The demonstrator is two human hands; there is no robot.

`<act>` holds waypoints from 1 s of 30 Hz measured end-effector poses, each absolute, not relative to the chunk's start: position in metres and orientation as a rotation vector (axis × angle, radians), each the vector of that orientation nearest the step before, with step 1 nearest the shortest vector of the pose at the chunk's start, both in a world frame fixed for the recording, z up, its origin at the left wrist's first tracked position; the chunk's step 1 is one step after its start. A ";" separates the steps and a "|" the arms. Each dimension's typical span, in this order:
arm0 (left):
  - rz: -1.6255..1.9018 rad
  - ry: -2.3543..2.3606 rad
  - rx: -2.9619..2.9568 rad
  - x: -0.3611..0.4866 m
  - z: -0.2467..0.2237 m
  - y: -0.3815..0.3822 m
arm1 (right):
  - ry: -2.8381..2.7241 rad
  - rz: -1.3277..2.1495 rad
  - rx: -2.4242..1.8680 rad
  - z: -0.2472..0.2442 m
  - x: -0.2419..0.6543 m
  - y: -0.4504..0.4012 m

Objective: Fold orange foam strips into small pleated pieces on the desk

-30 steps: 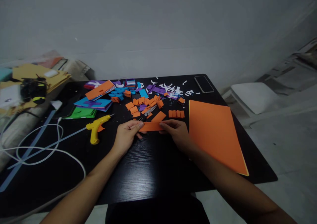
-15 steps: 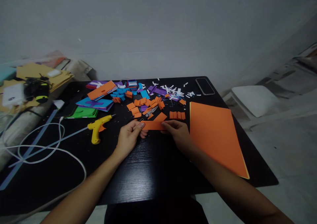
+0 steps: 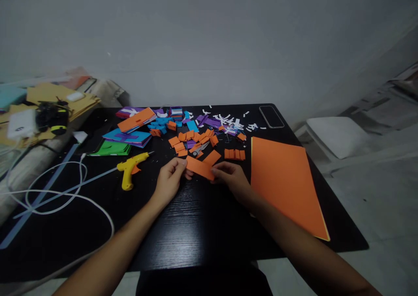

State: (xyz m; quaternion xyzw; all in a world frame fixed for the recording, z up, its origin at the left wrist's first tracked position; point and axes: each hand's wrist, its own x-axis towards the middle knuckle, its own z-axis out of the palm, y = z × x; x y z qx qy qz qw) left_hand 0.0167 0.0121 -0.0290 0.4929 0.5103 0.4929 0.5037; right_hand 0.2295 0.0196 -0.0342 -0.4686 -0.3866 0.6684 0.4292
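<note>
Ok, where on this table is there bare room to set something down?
Bare tabletop lies between left forearm and right forearm, from the orange strip to the near edge; another patch, between glue gun, white cable and left forearm. Cut paper crowds the far middle.

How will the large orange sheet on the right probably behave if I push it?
The orange sheet lies flat, so it should probably slide rather than tip. A yellow edge shows beneath it, so the layers may shift apart.
</note>
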 end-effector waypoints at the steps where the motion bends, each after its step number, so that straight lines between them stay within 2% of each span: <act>1: 1.199 1.252 1.205 0.016 -0.029 0.013 | -1.031 1.740 -1.149 -0.035 0.229 0.018; 4: 1.150 1.295 1.310 0.015 -0.028 0.013 | -1.244 1.888 -1.064 -0.037 0.227 0.013; 8: 0.924 1.195 1.436 0.019 -0.029 0.005 | -1.412 1.645 -1.028 -0.039 0.225 0.007; 12: 0.782 1.204 1.625 0.022 -0.031 -0.001 | -1.439 1.577 -1.005 -0.042 0.225 0.007; 19: 1.003 1.618 2.011 0.001 -0.028 0.017 | -1.424 1.489 -1.091 -0.046 0.225 0.011; 30: 0.667 1.959 2.253 0.001 -0.035 0.018 | -1.396 1.481 -1.154 -0.049 0.227 0.015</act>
